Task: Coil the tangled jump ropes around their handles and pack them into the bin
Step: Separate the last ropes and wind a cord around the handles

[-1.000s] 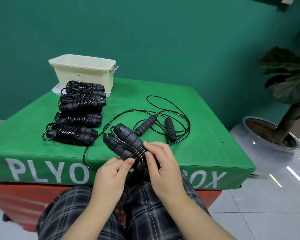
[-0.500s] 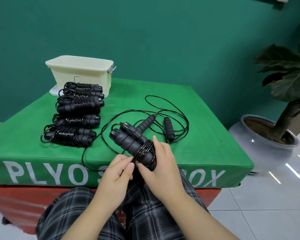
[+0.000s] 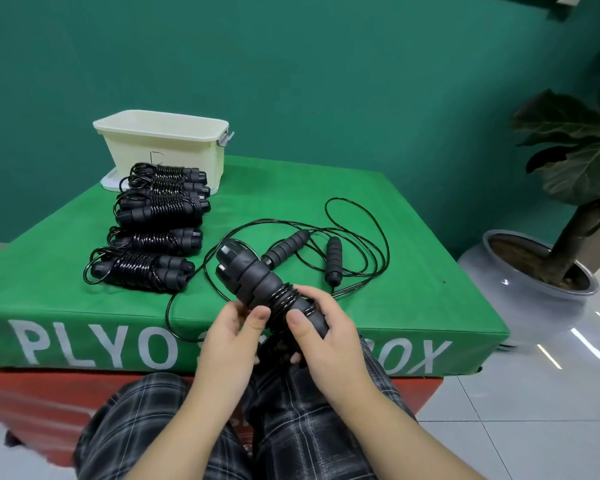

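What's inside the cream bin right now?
Cannot tell: only the outer wall and rim of the cream bin show; its inside is hidden. The coiled jump ropes lie in front of it, on the green box.

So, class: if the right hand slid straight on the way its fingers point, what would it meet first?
The right hand points left across the held handles, so it would likely meet the left hand first, though depth is hard to judge.
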